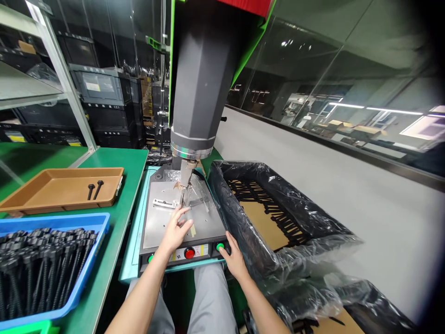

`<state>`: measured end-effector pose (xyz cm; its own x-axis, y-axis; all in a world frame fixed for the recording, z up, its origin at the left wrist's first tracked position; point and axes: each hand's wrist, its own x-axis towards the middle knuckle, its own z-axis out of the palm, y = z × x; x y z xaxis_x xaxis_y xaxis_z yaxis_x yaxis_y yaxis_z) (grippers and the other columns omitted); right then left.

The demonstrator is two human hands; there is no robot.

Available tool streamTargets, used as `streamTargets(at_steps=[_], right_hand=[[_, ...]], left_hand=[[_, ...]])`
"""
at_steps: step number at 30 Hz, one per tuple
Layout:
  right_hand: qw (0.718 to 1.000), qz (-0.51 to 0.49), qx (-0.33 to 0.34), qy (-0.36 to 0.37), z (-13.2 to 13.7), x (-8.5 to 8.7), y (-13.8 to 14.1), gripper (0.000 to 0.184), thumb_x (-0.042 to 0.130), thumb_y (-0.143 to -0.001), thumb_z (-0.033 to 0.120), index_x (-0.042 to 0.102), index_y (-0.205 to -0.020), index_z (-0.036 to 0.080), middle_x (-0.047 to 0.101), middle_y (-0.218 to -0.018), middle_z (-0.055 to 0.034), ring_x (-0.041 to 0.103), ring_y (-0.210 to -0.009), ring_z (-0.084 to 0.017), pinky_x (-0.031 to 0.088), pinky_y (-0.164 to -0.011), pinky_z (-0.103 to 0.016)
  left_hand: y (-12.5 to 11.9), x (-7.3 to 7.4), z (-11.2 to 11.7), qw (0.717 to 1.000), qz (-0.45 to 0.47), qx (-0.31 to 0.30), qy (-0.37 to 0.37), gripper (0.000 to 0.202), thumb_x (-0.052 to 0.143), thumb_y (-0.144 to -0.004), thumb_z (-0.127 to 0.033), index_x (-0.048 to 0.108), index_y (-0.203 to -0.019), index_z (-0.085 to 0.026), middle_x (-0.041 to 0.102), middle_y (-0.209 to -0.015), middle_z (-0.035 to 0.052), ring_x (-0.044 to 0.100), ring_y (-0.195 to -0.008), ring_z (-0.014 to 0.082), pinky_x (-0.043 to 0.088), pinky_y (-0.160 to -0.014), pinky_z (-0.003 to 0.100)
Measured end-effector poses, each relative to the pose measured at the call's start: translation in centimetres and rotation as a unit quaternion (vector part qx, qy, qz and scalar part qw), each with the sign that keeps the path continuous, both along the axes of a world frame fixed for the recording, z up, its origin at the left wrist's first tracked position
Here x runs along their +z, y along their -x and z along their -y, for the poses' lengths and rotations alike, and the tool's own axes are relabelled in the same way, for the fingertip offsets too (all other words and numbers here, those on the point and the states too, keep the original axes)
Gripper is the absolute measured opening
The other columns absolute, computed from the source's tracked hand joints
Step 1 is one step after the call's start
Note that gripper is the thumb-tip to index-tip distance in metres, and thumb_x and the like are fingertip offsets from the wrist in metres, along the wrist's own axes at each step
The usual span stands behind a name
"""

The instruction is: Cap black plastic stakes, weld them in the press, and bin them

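Note:
My left hand (pixel 177 229) is over the metal base plate (pixel 158 232) of a bench press machine, palm down, fingers and thumb apart. Its fingertips reach to the small fixture (pixel 184 198) directly under the machine's tapered metal tip (pixel 187 172); whether they touch a part there I cannot make out. At the front right corner, my right hand (pixel 234 255) rests with its thumb on the green button (pixel 220 247) and its fingers stretched along the side of the base. Between the hands, on the front panel, sits a red button (pixel 189 253).
Left on the green table (pixel 130 160) are a brown tray (pixel 69 176) with two black bolt-shaped parts (pixel 95 190) and a blue bin (pixel 106 222) full of similar parts. At right, a plastic-lined box (pixel 239 232) holds rows of black parts on cardboard. The machine's dark head (pixel 205 83) hangs overhead.

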<state>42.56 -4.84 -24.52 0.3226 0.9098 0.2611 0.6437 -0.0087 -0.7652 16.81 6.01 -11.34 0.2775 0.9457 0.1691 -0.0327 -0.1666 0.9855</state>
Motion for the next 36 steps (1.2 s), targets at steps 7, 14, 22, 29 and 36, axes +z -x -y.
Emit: streamTargets(at_steps=[7,14,22,29,36], right_hand=[[0.992,0.043,-0.08,-0.082,0.7,2.5,1.7,0.039,0.054,-0.085,0.037,0.064,-0.118,0.018,0.058,-0.125,-0.0152,0.055,-0.117,-0.029,0.044,-0.1,-0.048],[0.992,-0.079,0.047,-0.088,-0.9,5.5,9.0,0.027,0.048,-0.091,0.03,0.064,-0.111,0.018,0.07,-0.098,-0.011,0.067,-0.092,-0.022,0.055,-0.081,-0.036],[0.966,-0.225,0.101,-0.075,-8.1,8.1,12.6,0.03,0.057,-0.086,0.034,0.065,-0.11,0.019,0.07,-0.091,-0.0084,0.066,-0.079,-0.021,0.055,-0.068,-0.031],[0.936,-0.34,0.085,0.038,-10.4,7.6,12.9,0.028,0.062,-0.075,0.038,0.065,-0.087,0.013,0.065,-0.071,-0.0056,0.059,-0.055,-0.015,0.042,-0.047,-0.023],[0.888,-0.448,0.101,0.032,-11.5,7.4,13.7,0.041,0.062,-0.075,0.043,0.058,-0.107,0.018,0.065,-0.097,-0.0087,0.062,-0.058,-0.014,0.042,-0.044,-0.021]], left_hand=[[-3.1,0.3,-2.6,0.998,0.008,-0.05,-0.032,0.036,0.064,-0.078,-0.034,0.066,-0.112,-0.021,0.058,-0.129,0.0119,0.06,-0.109,0.0228,0.048,-0.093,0.038],[-3.6,1.2,-1.7,0.998,0.035,-0.003,-0.058,0.041,0.059,-0.082,-0.035,0.061,-0.12,-0.019,0.062,-0.117,0.01,0.061,-0.071,0.0118,0.05,-0.067,0.027],[-2.8,3.4,-3.8,0.994,-0.046,0.025,-0.099,0.061,0.066,-0.077,-0.032,0.049,-0.134,-0.025,0.048,-0.133,0.0134,0.064,-0.091,0.0195,0.052,-0.075,0.033],[-2.2,4.9,-5.1,0.971,-0.152,0.09,-0.161,0.022,0.059,-0.079,-0.029,0.067,-0.096,-0.018,0.066,-0.092,0.0057,0.061,-0.072,0.0162,0.049,-0.074,0.032],[-2.8,4.7,-5.9,0.998,0.047,0.035,0.023,0.018,0.056,-0.07,-0.016,0.067,-0.085,-0.016,0.069,-0.076,0.0033,0.063,-0.065,0.0148,0.049,-0.058,0.025]])
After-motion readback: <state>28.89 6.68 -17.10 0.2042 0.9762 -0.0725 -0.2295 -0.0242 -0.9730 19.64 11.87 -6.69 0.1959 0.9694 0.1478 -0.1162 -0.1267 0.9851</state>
